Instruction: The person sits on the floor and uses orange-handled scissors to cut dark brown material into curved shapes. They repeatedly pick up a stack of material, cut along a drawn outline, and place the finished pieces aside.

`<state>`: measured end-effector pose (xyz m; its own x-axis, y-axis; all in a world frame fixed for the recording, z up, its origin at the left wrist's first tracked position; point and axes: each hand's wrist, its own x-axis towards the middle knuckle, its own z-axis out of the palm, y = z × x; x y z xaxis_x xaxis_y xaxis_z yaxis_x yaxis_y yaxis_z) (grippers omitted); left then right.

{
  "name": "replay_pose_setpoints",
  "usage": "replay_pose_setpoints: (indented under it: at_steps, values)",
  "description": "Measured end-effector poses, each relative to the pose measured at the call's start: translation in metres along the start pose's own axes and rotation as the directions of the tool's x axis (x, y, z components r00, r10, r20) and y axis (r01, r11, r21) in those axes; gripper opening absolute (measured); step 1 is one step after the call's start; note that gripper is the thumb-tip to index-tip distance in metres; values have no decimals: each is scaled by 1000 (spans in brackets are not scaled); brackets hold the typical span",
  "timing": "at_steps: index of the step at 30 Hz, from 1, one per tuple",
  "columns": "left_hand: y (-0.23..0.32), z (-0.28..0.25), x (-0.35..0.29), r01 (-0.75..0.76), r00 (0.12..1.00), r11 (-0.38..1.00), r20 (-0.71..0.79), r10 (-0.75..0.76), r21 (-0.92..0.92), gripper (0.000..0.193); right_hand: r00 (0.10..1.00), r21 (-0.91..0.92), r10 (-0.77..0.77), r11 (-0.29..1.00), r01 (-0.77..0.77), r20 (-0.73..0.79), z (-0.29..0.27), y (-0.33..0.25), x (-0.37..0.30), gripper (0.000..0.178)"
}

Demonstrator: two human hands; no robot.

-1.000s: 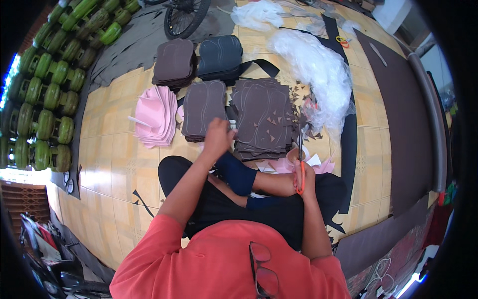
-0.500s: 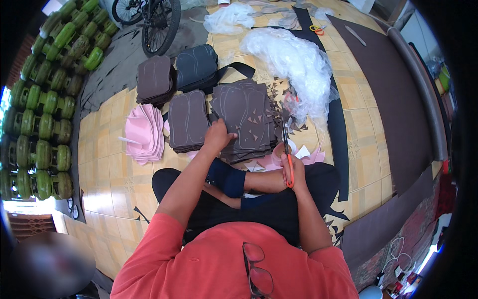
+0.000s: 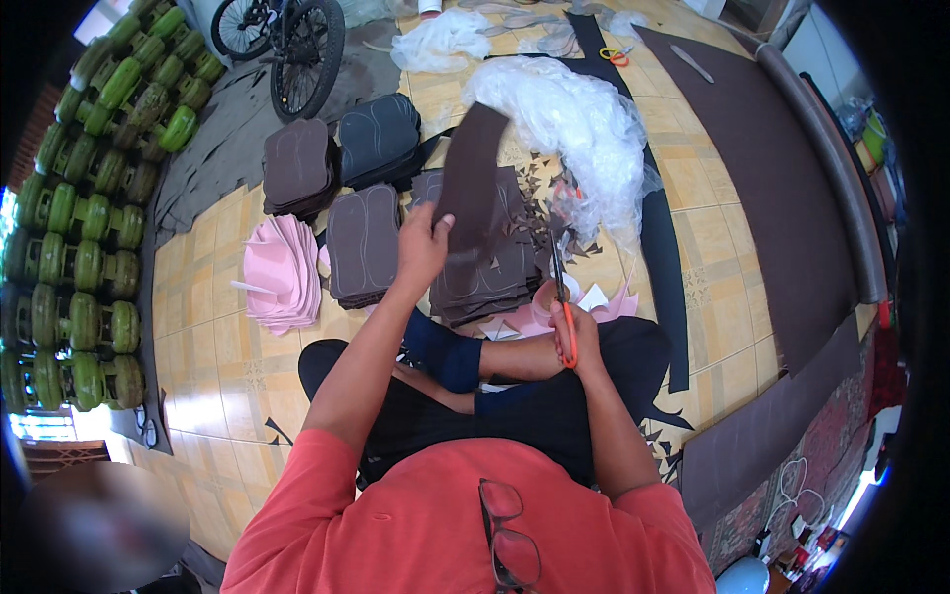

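Observation:
My left hand (image 3: 424, 243) is closed on the edge of a dark brown sheet piece (image 3: 473, 168), raised and slightly blurred above the right-hand stack of brown cut pieces (image 3: 480, 289). In my right hand (image 3: 577, 337) is a pair of orange-handled scissors (image 3: 561, 297), blades pointing away from me beside that stack. Left of it stands another brown stack with pale outlines (image 3: 362, 243). Behind are a smaller brown stack (image 3: 299, 163) and a blackish stack (image 3: 378, 136). A fanned pile of pink pieces (image 3: 281, 272) lies at the left.
Small dark offcuts (image 3: 529, 193) and pink scraps (image 3: 616, 305) lie about the right stack. Crumpled clear plastic (image 3: 574, 129) is beyond. A brown sheet roll (image 3: 821, 168) lies far right, green gas cylinders (image 3: 89, 218) are stacked left, and a bicycle (image 3: 305, 59) stands behind.
My left hand has lifted a brown piece off the right-hand stack; the loose triangular offcuts on top no longer show there. My right hand still holds the scissors in nearly the same place.

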<state>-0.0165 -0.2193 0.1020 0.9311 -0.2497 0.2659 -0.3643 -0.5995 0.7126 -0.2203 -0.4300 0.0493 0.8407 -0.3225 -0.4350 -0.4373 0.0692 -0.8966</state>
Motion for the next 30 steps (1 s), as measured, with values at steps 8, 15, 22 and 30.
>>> replay_pose_setpoints:
  at_steps: [8, 15, 22, 30]
  values:
    - [41, -43, -40, 283, 946, 415, 181, -268, -865, 41, 942, -238, -313, 930, 279, -118, 10, 30, 12, 39]
    - [53, -54, -74, 272, 926, 232, 188, -328, -934, 47, 825, -248, -563, 806, 538, -41, 63, -42, -13, 32]
    - [56, -58, -84, 261, 928, 236, 176, -327, -936, 47, 827, -197, -562, 814, 547, -24, 76, -77, -17, 38]
    - [49, -64, -82, 247, 918, 224, 153, -366, -943, 50, 826, -214, -553, 798, 563, 110, 71, -83, -21, 56]
